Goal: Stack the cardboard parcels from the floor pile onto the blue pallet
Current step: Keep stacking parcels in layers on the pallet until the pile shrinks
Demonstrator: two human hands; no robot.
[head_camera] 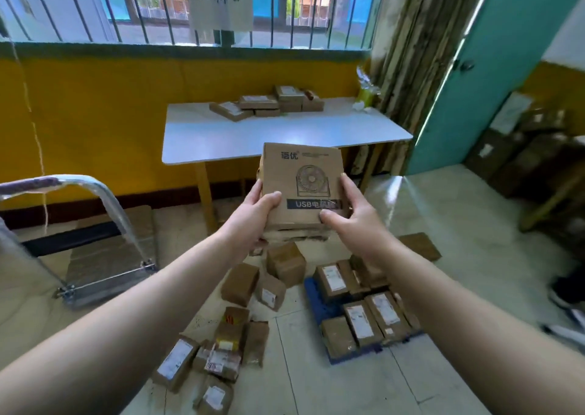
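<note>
Brown cardboard parcel printed with a fan drawing: you hold it up at the centre of the frame, its printed face tilted toward you, in front of the near edge of the white rectangular table. Your left hand grips its lower left edge, with the thumb laid across the printed face and the fingers curled behind. Your right hand grips the lower right corner, with the thumb pressed by the dark printed band and the fingers running up the right side. Both forearms reach in from the bottom corners of the frame.

Below your right hand, right of centre in the lower half, the blue pallet sits flat on the pale tiled floor. Labelled brown parcels are packed side by side on it, so only its left and near rims show bare. To its left, the floor pile of loose brown parcels spreads from the centre down to the bottom edge. Some stand upright, some lie flat, and several touch.

On the far side of the table, more small brown boxes are stacked near the yellow wall. A metal platform trolley with a curved handle stands at the left. A white paper sign hangs on the window bars at top centre, and a teal door fills the upper right.
</note>
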